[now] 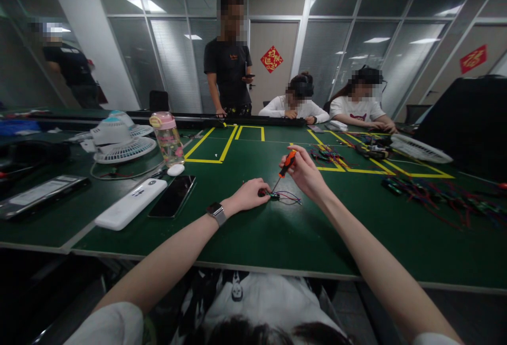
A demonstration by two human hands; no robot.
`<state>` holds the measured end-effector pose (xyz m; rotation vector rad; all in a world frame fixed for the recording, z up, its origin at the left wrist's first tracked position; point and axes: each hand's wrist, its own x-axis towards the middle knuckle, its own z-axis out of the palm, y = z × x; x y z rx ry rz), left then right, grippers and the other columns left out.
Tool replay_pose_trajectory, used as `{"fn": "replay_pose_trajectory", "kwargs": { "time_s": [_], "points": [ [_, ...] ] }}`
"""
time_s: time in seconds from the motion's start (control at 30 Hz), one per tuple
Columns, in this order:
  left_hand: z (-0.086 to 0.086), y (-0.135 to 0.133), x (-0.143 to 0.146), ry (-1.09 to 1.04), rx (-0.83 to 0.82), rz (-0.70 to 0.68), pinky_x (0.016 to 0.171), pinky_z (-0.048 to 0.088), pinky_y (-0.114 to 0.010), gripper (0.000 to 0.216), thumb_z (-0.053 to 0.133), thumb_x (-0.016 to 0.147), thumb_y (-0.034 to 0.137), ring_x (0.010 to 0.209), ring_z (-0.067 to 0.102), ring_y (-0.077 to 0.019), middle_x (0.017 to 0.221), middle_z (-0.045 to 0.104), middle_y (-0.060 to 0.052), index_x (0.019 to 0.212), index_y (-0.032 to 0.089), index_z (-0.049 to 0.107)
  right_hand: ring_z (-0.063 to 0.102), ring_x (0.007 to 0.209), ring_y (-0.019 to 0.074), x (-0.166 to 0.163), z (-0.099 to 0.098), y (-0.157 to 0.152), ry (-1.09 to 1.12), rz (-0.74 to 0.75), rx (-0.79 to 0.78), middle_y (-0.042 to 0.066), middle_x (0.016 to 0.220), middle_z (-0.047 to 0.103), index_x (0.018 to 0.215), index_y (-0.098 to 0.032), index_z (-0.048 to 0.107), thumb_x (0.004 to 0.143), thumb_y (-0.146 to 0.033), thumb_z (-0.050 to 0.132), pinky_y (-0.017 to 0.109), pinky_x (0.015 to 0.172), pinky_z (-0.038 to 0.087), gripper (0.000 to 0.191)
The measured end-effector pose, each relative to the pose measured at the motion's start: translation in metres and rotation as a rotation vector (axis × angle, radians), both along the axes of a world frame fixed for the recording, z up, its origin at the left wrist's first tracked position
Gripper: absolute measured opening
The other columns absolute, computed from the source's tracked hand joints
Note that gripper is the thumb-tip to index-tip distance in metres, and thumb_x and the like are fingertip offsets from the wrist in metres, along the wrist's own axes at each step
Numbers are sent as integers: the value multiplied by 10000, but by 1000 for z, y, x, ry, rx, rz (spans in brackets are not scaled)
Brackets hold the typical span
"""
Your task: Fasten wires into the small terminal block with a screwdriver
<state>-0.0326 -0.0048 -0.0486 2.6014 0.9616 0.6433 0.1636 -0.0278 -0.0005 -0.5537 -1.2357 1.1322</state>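
My right hand (304,171) is closed around the orange and black handle of a screwdriver (288,164). Its thin shaft slants down and left, with the tip at or close to a small green circuit board (274,196). Red, blue and dark wires trail from the board to the right across the green tabletop. My left hand (250,195) rests low on the table, fingers pressed together on the board's left end. That end of the board is partly hidden under the fingertips.
Left of my hands lie a black phone (173,196), a white power bank (132,205) and a pink-lidded bottle (167,139). White fan parts (119,144) stand behind. Wired boards (328,156) lie to the right, with a bigger heap (431,197) farther right. People are across the table.
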Motion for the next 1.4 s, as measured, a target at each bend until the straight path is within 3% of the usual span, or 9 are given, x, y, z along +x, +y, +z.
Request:
{"fn": "replay_pose_trajectory", "kwargs": {
  "time_s": [0.3, 0.5, 0.77, 0.97, 1.17, 1.4],
  "points": [
    [-2, 1, 1, -11, -8, -2, 742, 466, -264, 162, 635, 869, 280, 848, 597, -171, 942, 617, -49, 966, 170, 704, 589, 801, 128, 1, 0, 0, 35, -30, 20, -24, 851, 626, 856, -278, 671, 753, -432, 759, 320, 884, 522, 205],
    [-4, 3, -1, -32, -14, -10, 744, 465, -266, 165, 637, 870, 283, 844, 595, -169, 946, 620, -47, 970, 167, 699, 605, 805, 134, 5, -1, 2, 66, -10, -22, -33, 837, 646, 966, -316, 650, 771, -417, 739, 340, 876, 521, 237],
    [-1, 1, 0, -18, -20, -10, 757, 468, -275, 167, 630, 870, 281, 859, 596, -177, 948, 614, -50, 974, 170, 699, 621, 857, 154, 3, 0, 2, 94, 45, -63, -18, 851, 664, 894, -295, 644, 749, -447, 749, 357, 885, 523, 235],
    [-1, 1, 0, -8, -10, 1, 746, 465, -271, 168, 632, 870, 283, 853, 597, -176, 941, 613, -47, 974, 171, 702, 597, 784, 138, 4, 0, 3, 70, -34, -38, -24, 841, 637, 855, -282, 651, 711, -434, 783, 347, 890, 523, 248],
    [-1, 1, 0, -13, -9, -10, 745, 465, -263, 171, 626, 870, 278, 844, 598, -170, 938, 615, -45, 975, 167, 703, 620, 821, 155, 4, 0, 2, 70, 6, -25, -11, 822, 649, 948, -288, 657, 777, -442, 721, 346, 854, 515, 239],
    [1, 0, 1, -4, -12, -1, 751, 468, -269, 162, 634, 867, 269, 845, 601, -173, 940, 620, -49, 972, 166, 702, 617, 818, 154, 4, -2, 3, 65, -29, -16, -10, 859, 654, 880, -284, 648, 752, -442, 741, 350, 853, 524, 224]
  ]
}}
